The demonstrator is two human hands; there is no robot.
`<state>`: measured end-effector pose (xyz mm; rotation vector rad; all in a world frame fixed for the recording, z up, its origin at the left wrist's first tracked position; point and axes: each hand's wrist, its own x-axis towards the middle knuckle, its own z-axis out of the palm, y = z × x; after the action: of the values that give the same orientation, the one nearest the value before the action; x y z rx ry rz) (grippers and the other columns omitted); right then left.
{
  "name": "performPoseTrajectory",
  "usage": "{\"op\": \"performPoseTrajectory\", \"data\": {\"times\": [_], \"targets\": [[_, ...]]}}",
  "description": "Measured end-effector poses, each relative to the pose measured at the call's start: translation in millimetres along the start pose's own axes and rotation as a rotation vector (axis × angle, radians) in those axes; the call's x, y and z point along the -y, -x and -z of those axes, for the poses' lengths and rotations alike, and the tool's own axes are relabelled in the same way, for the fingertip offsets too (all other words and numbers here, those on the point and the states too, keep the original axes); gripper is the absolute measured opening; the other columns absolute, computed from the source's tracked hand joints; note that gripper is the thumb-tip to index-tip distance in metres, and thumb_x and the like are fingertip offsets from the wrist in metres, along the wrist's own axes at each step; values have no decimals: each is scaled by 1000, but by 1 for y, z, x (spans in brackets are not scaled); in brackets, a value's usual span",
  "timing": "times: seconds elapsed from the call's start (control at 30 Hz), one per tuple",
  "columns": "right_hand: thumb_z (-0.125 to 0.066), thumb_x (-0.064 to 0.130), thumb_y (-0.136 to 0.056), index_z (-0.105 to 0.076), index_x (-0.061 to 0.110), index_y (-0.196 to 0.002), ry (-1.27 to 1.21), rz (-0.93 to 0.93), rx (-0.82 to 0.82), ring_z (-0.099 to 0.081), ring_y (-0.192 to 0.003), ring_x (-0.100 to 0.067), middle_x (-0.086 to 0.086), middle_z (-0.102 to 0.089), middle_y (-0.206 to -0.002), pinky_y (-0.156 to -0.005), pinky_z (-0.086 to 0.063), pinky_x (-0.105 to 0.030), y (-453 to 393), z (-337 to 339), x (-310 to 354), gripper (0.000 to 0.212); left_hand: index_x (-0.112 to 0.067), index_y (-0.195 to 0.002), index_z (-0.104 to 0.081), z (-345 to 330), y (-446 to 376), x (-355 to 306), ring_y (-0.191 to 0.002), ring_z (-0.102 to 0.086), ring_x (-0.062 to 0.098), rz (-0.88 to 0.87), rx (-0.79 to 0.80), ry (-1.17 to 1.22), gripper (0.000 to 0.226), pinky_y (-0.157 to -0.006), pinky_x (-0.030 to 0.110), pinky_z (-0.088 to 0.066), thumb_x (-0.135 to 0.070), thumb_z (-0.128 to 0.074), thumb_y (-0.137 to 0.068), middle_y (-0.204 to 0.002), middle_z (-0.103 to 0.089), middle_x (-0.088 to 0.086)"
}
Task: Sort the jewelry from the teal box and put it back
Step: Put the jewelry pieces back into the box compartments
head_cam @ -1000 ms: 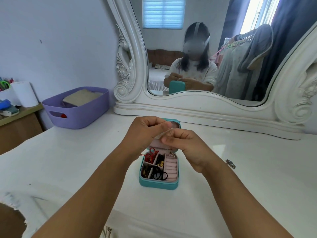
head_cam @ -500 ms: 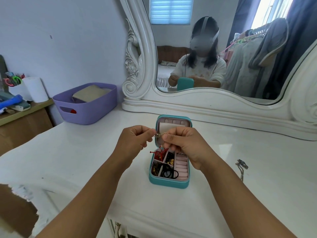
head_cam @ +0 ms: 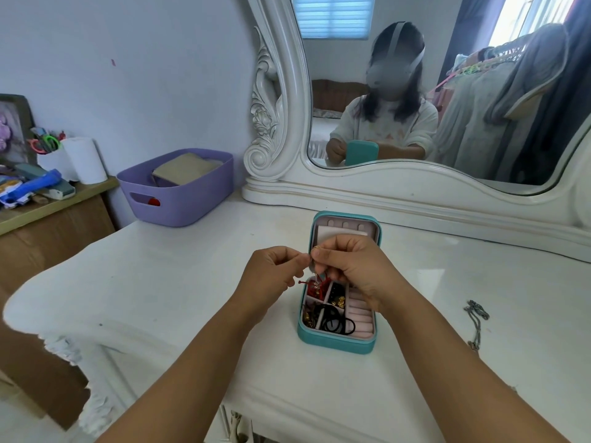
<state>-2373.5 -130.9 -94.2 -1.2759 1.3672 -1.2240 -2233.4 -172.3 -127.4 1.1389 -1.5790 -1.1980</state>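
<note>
The open teal jewelry box (head_cam: pixel 335 342) stands on the white dressing table (head_cam: pixel 179 282), its lid upright. Its pink compartments hold red cord, gold pieces and black hair ties (head_cam: pixel 335 322). Over the box's rear half, my left hand (head_cam: pixel 271 273) and my right hand (head_cam: pixel 351 266) meet fingertip to fingertip. Both pinch a thin gold chain (head_cam: pixel 315 270) that dangles between them toward the red cord. A silver chain (head_cam: pixel 478 324) lies on the table to the right of the box.
A purple plastic basket (head_cam: pixel 179 199) sits at the back left against the wall. The ornate white mirror frame (head_cam: pixel 399 199) runs along the back of the table. A wooden side shelf (head_cam: pixel 57 203) at left carries a paper roll and clutter.
My hands have drawn close together again after being slightly apart, and the chain now hangs down over the box. The camera has tilted, so the box sits lower and nearer the centre.
</note>
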Motion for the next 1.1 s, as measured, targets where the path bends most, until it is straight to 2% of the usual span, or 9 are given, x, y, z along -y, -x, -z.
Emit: {"op": "performPoseTrajectory", "data": {"times": [0.27, 0.43, 0.57, 0.67, 0.77, 0.87, 0.97, 1.03, 1.1], "targets": [[-66, 7, -81, -68, 3, -78, 57, -3, -22, -47, -39, 0, -7, -62, -61, -43, -39, -12, 1, 1, -2, 5, -17, -69, -69, -4, 0, 2, -43, -48, -4, 23, 16, -17, 18, -45, 10, -42, -25, -63, -84, -61, -62, -2], [-63, 7, -83, -66, 8, -72, 56, -13, -54, -46, -39, -2, -6, -61, -59, -46, -41, -15, 4, 5, -2, 11, -15, -76, -73, -6, 1, 2, -43, -51, -6, 28, 20, 5, 9, -44, 6, -40, -19, -67, -81, -49, -63, -14], [-63, 7, -83, -63, 11, -69, 63, -2, -87, -49, -40, -1, -7, -61, -61, -53, -44, -20, 6, 9, -2, 14, -18, -79, -76, -7, 2, 2, -53, -58, -11, 42, 100, -63, 10, -48, 3, -41, -23, -67, -81, -63, -71, -12], [-62, 7, -84, -65, 8, -73, 105, 12, -115, -54, -48, -5, -8, -62, -63, -55, -49, -20, 8, 15, -3, 11, -19, -83, -75, -6, 3, 5, -63, -60, -3, 0, -2, -134, 16, -59, 14, -46, -28, -63, -84, -79, -71, -9], [-64, 7, -82, -66, 9, -70, 178, 36, -155, -56, -53, -7, -4, -63, -62, -57, -48, -19, 11, 21, -7, 12, -16, -88, -70, 0, 4, 11, -69, -61, 10, 42, -106, -197, 13, -67, 26, -48, -18, -57, -86, -80, -66, -4], [-65, 7, -81, -66, 13, -68, 258, 28, -189, -56, -58, -9, -1, -63, -65, -60, -49, -21, 14, 26, -14, 14, -10, -90, -69, 1, 7, 12, -62, -62, 13, 101, -13, -178, 15, -63, 24, -53, -5, -56, -83, -76, -68, 5], [-63, 5, -81, -70, 10, -80, 284, -25, -169, -63, -73, -16, -8, -70, -80, -73, -55, -30, 14, 25, -20, 8, -16, -83, -72, -3, 9, 8, -60, -61, 3, 30, 3, -176, 16, -63, 17, -51, -4, -62, -81, -75, -71, 1], [-63, 2, -80, -71, 10, -85, 295, -24, -172, -66, -81, -20, -10, -72, -87, -80, -56, -33, 14, 23, -22, 12, -23, -79, -73, -6, 10, 7, -64, -65, -2, -39, 10, -171, 22, -66, 13, -52, -3, -65, -79, -77, -72, -6], [-64, 4, -80, -73, 11, -85, 380, 14, -167, -66, -80, -17, -5, -72, -84, -80, -55, -29, 14, 20, -22, 12, -21, -80, -75, -10, 11, 5, -74, -68, 4, -61, 36, -175, 22, -74, 18, -54, -1, -67, -77, -81, -73, -5]]}}
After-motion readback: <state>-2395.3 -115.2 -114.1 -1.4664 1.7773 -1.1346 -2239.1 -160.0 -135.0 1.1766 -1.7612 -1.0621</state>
